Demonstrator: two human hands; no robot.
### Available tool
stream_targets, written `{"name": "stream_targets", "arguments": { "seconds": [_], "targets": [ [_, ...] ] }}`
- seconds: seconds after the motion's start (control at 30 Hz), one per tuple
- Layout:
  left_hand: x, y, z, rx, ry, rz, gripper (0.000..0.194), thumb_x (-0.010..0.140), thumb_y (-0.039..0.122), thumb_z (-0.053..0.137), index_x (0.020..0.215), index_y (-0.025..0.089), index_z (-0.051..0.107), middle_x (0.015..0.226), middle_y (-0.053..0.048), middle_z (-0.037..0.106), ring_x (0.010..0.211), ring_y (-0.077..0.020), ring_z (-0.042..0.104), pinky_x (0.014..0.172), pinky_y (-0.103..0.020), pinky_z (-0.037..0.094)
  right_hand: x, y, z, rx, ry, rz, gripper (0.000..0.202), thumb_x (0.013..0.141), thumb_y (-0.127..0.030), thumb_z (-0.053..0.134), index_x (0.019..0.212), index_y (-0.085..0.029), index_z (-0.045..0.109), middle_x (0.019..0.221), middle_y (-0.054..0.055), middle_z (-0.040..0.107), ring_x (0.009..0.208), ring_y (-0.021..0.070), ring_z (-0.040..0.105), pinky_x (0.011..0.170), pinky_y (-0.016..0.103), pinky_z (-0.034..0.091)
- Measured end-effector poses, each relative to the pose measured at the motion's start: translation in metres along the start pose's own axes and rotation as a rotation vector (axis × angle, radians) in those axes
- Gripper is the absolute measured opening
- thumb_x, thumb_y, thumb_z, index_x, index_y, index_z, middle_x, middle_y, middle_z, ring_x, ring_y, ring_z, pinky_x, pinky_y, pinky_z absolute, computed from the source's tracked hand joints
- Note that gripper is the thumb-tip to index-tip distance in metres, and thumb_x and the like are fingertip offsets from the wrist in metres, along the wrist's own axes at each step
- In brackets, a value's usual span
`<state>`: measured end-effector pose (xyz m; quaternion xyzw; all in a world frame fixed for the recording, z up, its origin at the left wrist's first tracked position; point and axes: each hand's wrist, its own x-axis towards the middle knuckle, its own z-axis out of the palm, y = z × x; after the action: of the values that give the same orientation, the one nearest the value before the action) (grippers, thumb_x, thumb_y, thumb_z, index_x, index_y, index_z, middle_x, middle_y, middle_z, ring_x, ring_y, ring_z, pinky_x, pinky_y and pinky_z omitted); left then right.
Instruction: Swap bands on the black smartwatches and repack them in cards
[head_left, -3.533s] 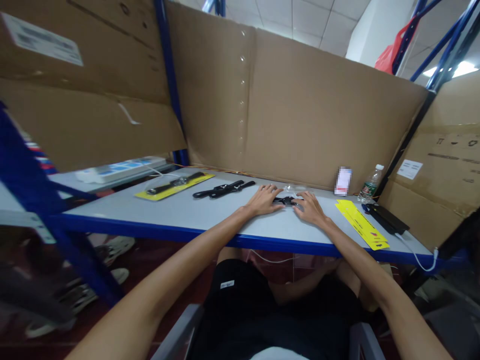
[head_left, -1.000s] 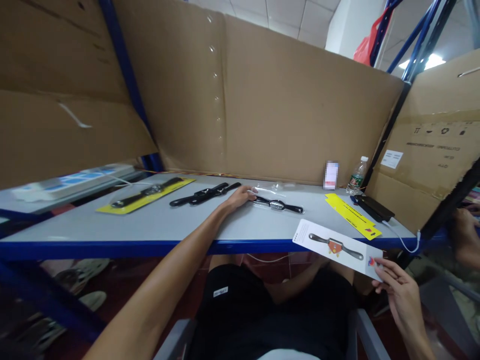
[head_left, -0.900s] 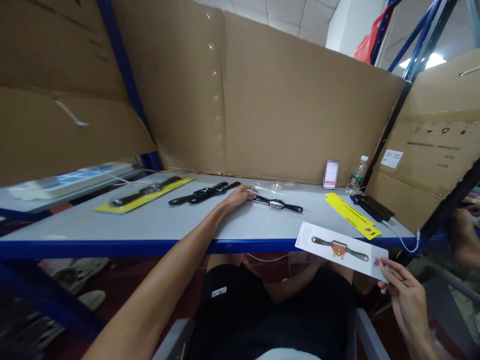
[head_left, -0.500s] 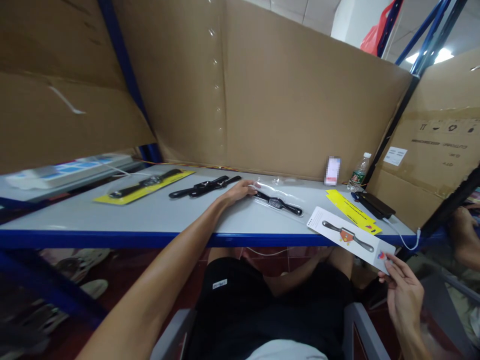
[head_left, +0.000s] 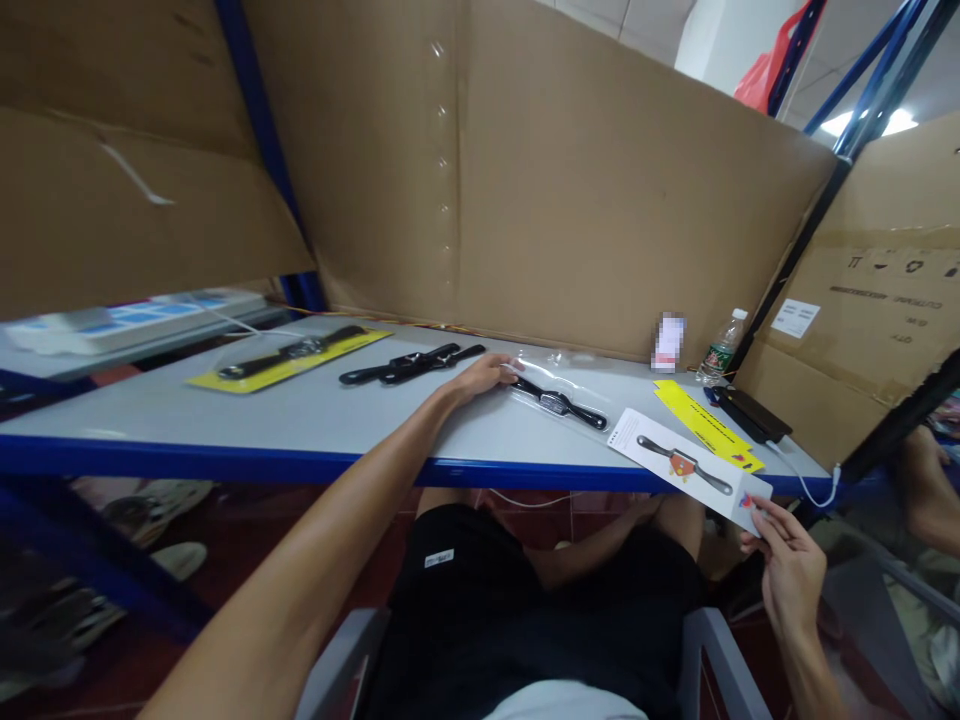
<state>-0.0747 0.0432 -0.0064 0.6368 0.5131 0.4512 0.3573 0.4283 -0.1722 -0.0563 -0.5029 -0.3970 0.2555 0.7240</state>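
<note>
A black spokeshave (head_left: 555, 402) lies in a clear plastic blister shell (head_left: 525, 362) on the table. My left hand (head_left: 482, 376) grips the shell's left end, fingers closed at its edge. My right hand (head_left: 791, 560) pinches the right end of a white printed card (head_left: 679, 470) between thumb and fingers. The card slants over the front edge, its far end close beside the shell; it bears a picture of a spokeshave. Left of my left hand lie loose black spokeshaves (head_left: 424, 364). Farther left is another spokeshave (head_left: 274, 360) under clear plastic on a yellow card (head_left: 349, 346).
Yellow printed strips (head_left: 701, 420) lie at the right, near a dark power bank (head_left: 750, 414) with a white cable. A water bottle (head_left: 721, 348) and a blurred-out upright phone-like object (head_left: 667, 343) stand behind. Cardboard walls (head_left: 570, 180) enclose the table (head_left: 337, 425). Another person's arm shows far right.
My right hand has moved left and slightly up, bringing the white card closer to the blister shell. My left hand stays on the shell. The view has shifted slightly.
</note>
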Motion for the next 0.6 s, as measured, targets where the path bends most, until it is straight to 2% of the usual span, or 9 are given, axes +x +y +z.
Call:
{"name": "stream_targets", "arguments": {
  "seconds": [0.2,0.43,0.6],
  "targets": [
    [-0.002,0.003,0.0,0.002,0.007,-0.005,0.039,0.06,0.03,0.072,0.096,0.016,0.076,0.058,0.002,0.055,0.059,-0.0163,0.049,0.059,-0.028,0.035,0.012,-0.017,-0.002,-0.096,-0.076,-0.026,0.041,0.067,-0.04,0.09,0.098,-0.014,0.082,0.071,0.003,0.069,0.049,0.0113,0.053,0.043,0.024,0.044],
    [-0.002,0.004,0.0,0.009,-0.003,0.019,0.036,0.061,0.029,0.071,0.094,0.015,0.077,0.061,0.001,0.058,0.063,-0.0172,0.052,0.063,-0.028,0.038,0.025,-0.033,-0.007,-0.129,-0.078,-0.045,0.038,0.067,-0.039,0.089,0.095,-0.014,0.082,0.067,0.002,0.068,0.046,0.0095,0.048,0.04,0.023,0.038],
    [-0.003,0.005,0.002,0.006,0.014,0.011,0.036,0.061,0.029,0.07,0.093,0.015,0.077,0.059,0.002,0.057,0.062,-0.0172,0.051,0.062,-0.028,0.037,0.029,-0.04,-0.005,-0.059,-0.053,-0.072,0.038,0.061,-0.038,0.092,0.089,-0.014,0.082,0.075,0.005,0.072,0.046,0.0098,0.05,0.04,0.024,0.04]
  ]
}}
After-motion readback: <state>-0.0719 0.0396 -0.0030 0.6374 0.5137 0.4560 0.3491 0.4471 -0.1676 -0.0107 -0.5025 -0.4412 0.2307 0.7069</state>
